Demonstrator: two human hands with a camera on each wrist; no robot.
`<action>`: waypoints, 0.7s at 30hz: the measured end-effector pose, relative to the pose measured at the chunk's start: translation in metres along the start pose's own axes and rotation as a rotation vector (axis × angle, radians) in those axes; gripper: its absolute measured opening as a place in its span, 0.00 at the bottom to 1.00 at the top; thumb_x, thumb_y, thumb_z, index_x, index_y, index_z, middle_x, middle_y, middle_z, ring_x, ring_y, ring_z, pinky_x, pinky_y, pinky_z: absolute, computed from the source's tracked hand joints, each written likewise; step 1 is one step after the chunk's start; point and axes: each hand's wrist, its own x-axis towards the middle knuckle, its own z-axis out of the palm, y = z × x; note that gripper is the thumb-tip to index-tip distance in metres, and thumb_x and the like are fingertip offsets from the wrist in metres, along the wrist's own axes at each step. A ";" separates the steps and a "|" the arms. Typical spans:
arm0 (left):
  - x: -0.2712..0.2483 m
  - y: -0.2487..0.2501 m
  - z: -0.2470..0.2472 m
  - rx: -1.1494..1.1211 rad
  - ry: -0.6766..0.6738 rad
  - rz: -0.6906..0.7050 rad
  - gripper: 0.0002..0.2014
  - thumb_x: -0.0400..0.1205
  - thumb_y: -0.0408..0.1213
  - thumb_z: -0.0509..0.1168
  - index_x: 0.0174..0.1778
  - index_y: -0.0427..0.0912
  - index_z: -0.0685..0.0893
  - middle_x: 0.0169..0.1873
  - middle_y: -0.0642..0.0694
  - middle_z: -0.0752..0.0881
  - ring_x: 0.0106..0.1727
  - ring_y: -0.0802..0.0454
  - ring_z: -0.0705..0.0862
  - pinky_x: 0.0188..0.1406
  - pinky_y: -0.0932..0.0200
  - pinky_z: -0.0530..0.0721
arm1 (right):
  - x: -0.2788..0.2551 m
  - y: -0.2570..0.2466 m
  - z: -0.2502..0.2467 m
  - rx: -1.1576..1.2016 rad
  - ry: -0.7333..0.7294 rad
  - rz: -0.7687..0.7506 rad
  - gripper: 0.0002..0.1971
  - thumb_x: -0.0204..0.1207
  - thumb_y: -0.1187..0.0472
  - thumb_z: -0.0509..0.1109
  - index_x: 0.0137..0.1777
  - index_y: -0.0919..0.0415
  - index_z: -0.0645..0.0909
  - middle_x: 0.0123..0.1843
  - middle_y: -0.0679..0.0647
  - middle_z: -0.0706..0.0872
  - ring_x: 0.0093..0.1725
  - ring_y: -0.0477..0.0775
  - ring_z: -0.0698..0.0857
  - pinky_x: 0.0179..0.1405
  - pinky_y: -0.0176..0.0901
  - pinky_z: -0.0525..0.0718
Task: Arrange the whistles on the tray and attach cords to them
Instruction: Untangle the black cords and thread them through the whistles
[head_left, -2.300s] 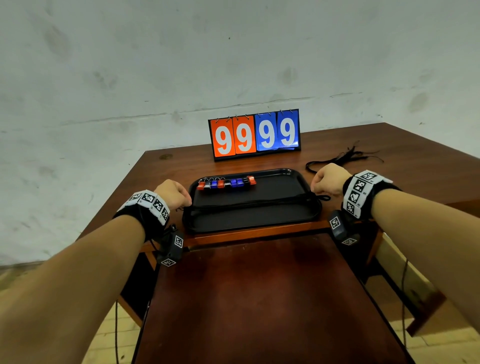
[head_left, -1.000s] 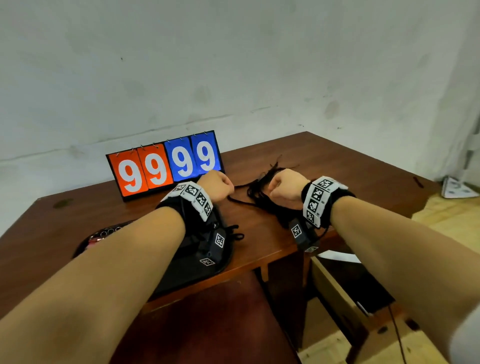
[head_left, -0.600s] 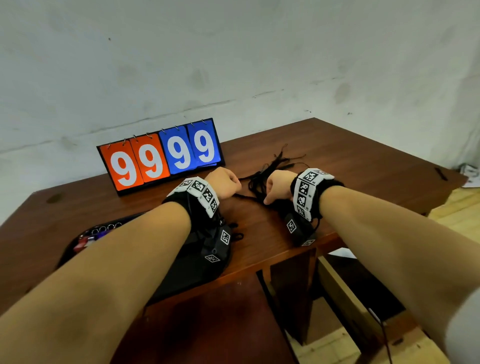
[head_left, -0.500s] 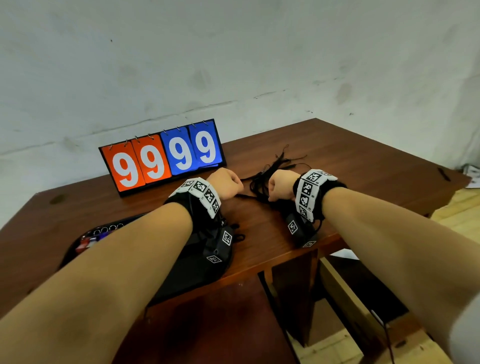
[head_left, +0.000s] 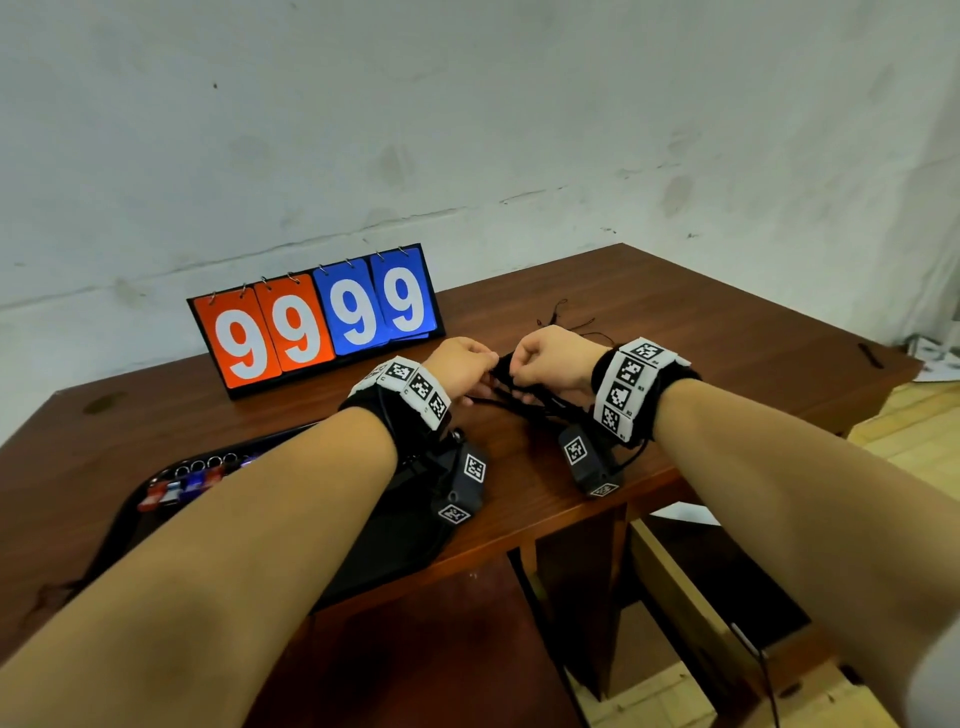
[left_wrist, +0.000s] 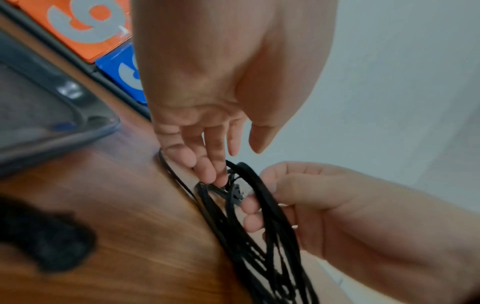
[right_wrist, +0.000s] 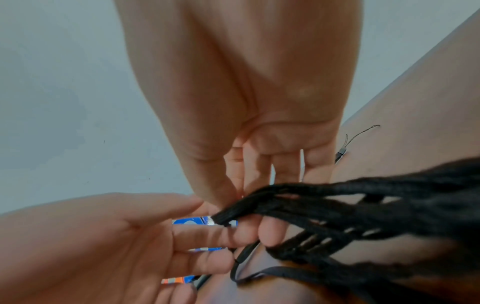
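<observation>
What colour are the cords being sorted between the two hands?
Black, all of them. The cords show best in the left wrist view.

The scene is lit evenly by soft, diffuse light; no lamp or window is seen. In the head view the wall (head_left: 467, 130) is rendered pale and flat, and only faint shadows are cast under the forearms onto the desk (head_left: 701, 332), whose polished top gives a dull sheen. Straight edges are bowed toward the corners by the wide lens. A small bright glare spot is caught on the tray (left_wrist: 70, 90) rim in the left wrist view, where the near foreground is smeared and out of focus. In the right wrist view the cords (right_wrist: 376, 209) are blurred close to the lens.
</observation>
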 end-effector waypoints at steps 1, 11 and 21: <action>0.000 0.000 0.000 -0.048 -0.001 -0.014 0.07 0.85 0.38 0.63 0.58 0.43 0.78 0.42 0.44 0.86 0.35 0.51 0.86 0.25 0.60 0.77 | -0.001 0.001 0.000 0.010 -0.007 -0.009 0.06 0.75 0.74 0.71 0.41 0.64 0.81 0.35 0.60 0.88 0.28 0.50 0.87 0.25 0.37 0.86; -0.002 -0.001 0.004 -0.154 0.004 -0.037 0.05 0.82 0.26 0.66 0.47 0.40 0.82 0.35 0.38 0.88 0.35 0.48 0.88 0.35 0.57 0.87 | -0.008 0.006 -0.002 -0.103 -0.002 -0.001 0.09 0.71 0.70 0.78 0.45 0.58 0.82 0.33 0.51 0.87 0.33 0.48 0.86 0.28 0.38 0.83; -0.004 0.006 -0.003 -0.479 0.140 -0.039 0.07 0.85 0.26 0.58 0.45 0.35 0.81 0.46 0.35 0.84 0.36 0.44 0.90 0.32 0.52 0.92 | -0.020 0.013 -0.011 0.109 0.141 0.162 0.04 0.81 0.73 0.65 0.48 0.67 0.80 0.30 0.59 0.79 0.19 0.50 0.80 0.11 0.29 0.69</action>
